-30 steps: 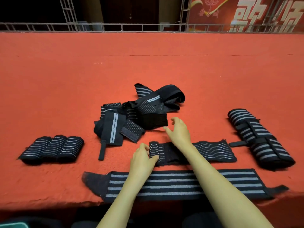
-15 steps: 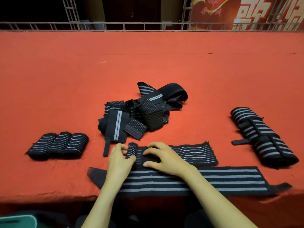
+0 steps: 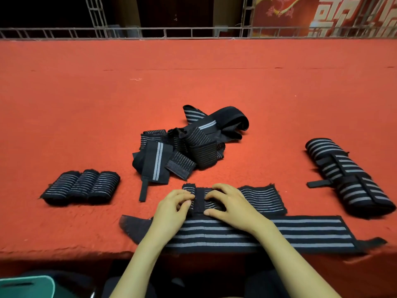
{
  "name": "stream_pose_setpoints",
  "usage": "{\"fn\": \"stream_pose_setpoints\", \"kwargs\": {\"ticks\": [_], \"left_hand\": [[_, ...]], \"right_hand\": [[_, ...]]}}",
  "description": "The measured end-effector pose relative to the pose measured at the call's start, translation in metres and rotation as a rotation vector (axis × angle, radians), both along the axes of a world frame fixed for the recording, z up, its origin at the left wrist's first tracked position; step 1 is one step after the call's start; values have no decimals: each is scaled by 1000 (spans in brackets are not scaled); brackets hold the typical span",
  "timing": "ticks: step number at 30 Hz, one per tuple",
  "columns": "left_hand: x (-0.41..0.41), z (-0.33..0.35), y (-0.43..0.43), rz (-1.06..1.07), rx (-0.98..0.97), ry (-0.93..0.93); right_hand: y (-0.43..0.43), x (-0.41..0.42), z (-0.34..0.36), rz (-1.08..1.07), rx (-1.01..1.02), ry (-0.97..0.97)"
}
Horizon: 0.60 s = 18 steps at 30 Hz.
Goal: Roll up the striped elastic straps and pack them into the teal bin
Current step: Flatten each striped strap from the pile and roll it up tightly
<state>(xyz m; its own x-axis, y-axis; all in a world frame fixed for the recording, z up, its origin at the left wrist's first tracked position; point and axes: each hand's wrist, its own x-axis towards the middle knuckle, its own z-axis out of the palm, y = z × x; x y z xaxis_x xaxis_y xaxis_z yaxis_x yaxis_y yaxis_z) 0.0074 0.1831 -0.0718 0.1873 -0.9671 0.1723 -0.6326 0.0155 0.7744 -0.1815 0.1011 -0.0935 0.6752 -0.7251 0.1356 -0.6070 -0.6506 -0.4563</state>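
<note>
A short black strap with thin white stripes (image 3: 261,198) lies flat on the red table, its left end wound into a small roll (image 3: 190,191). My left hand (image 3: 174,208) grips that roll with curled fingers. My right hand (image 3: 228,204) presses its fingertips on the strap just right of the roll. A long wide-striped strap (image 3: 300,233) lies flat along the front edge under my wrists. Three finished rolls (image 3: 82,187) sit side by side at the left. A corner of the teal bin (image 3: 28,286) shows below the table at bottom left.
A tangled pile of loose black straps (image 3: 187,145) lies just beyond my hands. A large rolled wide-striped wrap (image 3: 348,179) rests at the right. The red table (image 3: 193,82) stretches back to a metal railing (image 3: 193,32).
My right hand came back from near the pile and settled on the strap beside the roll. The left hand kept hold of the rolled end.
</note>
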Motion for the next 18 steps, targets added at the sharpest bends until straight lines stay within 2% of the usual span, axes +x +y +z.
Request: {"fn": "stream_pose_setpoints", "kwargs": {"ticks": [3,5,9,18], "left_hand": [[6,3,3,-39,63,168],[4,3,2,25,58,236],[-5,0,-3,144,87,213],[-2,5,-12,166,238,196]], "right_hand": [[0,-10,-3,-56,56,-31],[0,-13,-4,-74,67,-48],[2,-11,-7,-90,42,-68],[3,-13,-7,-84,11,-60]]}}
